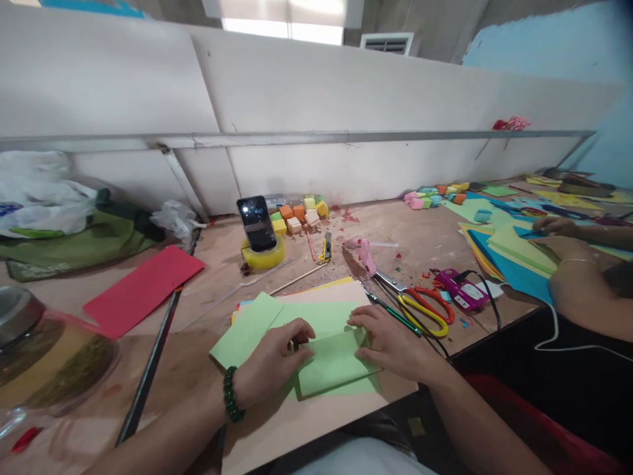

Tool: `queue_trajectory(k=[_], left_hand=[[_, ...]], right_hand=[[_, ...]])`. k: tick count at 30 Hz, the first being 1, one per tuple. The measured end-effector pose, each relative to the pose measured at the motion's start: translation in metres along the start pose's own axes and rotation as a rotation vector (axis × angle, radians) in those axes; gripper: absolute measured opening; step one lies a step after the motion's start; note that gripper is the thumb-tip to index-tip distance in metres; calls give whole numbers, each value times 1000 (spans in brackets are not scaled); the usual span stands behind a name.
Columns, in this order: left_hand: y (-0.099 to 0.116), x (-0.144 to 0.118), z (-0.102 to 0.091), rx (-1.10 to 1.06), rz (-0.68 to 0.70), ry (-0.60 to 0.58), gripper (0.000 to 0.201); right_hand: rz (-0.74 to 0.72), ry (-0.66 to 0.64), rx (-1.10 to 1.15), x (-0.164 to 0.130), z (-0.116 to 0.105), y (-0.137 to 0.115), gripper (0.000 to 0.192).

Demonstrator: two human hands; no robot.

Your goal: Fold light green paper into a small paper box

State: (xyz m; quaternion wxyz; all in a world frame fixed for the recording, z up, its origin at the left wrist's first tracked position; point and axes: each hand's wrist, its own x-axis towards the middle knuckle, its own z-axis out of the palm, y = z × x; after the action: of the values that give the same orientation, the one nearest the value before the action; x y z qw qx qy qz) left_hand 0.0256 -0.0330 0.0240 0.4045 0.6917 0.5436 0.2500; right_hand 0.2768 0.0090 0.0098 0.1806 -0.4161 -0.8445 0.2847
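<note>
A light green sheet of paper [330,364], folded over into a flat strip, lies before me. My left hand [277,359], with a dark green bead bracelet [231,394] at the wrist, grips its left edge between thumb and curled fingers. At the right end, my right hand [395,342] has the thumb on the front and the fingers over the top edge. Beneath are more green sheets [252,326] and a pale peach sheet [277,432]. Just right of my right hand lie a green pen [395,313] and scissors [425,310] with red and yellow handles.
A phone [256,224] leans on a yellow tape roll [267,254]. Nearby are paper cubes [295,214], a box cutter [327,247], a pink glue gun [364,254] and a purple power strip [459,289]. Left are a red sheet [143,290] and a jar [54,356]. A co-worker's hands [564,247] handle paper at right.
</note>
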Motion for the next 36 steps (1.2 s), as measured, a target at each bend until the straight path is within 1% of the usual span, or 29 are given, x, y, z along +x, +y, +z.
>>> queue_trajectory(k=[3,4,6,8,11,13,15,19,25,29,33,36], left_hand=[[1,-1,-3,-69,23,58,23],[1,-1,-3,-96,25,74,27],[-2,0,-4,-164,18,98,35],[-7,2,-4,-244,-4,106,40],[-13,5,-3,-379,-38,77,30],[-14,5,-3,-467,-51,56,32],[-12,5,-4,-510,-61,55,35],[-4,2,-7,-461,-80,67,37],[-3,2,-8,-432,-119,67,39],[-4,2,-8,-426,-136,56,42],[-4,2,-8,-408,-117,63,43],[-7,1,-7,-406,-130,57,43]], right_hand=[[137,12,188,1,2,3,12],[185,25,257,2,2,2,7],[228,72,364,3,2,0,10],[232,139,411,3,3,-2,13],[236,194,438,3,4,-4,15],[247,218,474,3,6,-3,19],[262,249,534,2,10,0,26],[264,289,673,0,16,4,38],[249,350,770,0,15,-5,44],[255,376,777,0,13,-9,44],[251,358,803,1,13,-10,38],[239,349,819,1,13,-11,37]])
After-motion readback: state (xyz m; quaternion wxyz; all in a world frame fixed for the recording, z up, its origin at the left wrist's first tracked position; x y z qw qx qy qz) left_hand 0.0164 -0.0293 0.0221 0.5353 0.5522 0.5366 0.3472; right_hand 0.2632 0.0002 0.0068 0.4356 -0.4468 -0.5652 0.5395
